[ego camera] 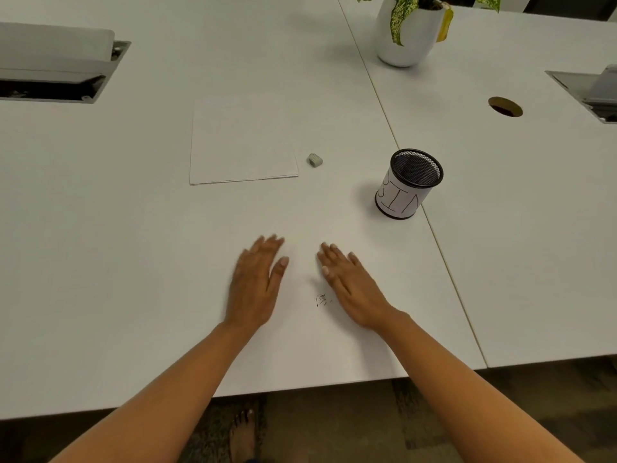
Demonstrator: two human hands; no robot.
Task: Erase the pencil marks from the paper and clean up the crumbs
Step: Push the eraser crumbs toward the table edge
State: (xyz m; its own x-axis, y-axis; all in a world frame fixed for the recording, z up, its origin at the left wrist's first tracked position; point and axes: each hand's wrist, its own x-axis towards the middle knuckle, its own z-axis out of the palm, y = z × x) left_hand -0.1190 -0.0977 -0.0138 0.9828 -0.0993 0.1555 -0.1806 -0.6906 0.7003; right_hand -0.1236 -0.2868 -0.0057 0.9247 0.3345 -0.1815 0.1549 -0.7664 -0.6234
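While both forearms reach in from the near edge, the head view shows a smooth, matte white counter (100,228) with a straight seam running diagonally to a second slab on the right. Left hand (255,282) lies palm-down, its grip flat with fingers extended and close together, holding nothing; its outline is slightly blurred. Right hand (350,285) is likewise palm-down, grip flat and empty, fingers loosely spread. Between the two hands, nearer the right one, sits a small scatter of dark eraser crumbs (321,299) on bare surface, apart from both palms. Farther back lies a thin, squared stack of white paper (242,142), edges aligned and no marks discernible. Just beside its right edge rests a small grey wedge-shaped eraser (314,160), not touching the sheets. To the right, on the seam, stands a cylindrical black mesh cup (409,183) wrapped in a hand-lettered white label. A rounded white planter (405,35) with variegated leaves stands at the far edge. Open surface surrounds the hands on every side; recessed cable trays (60,91) occupy both far corners.
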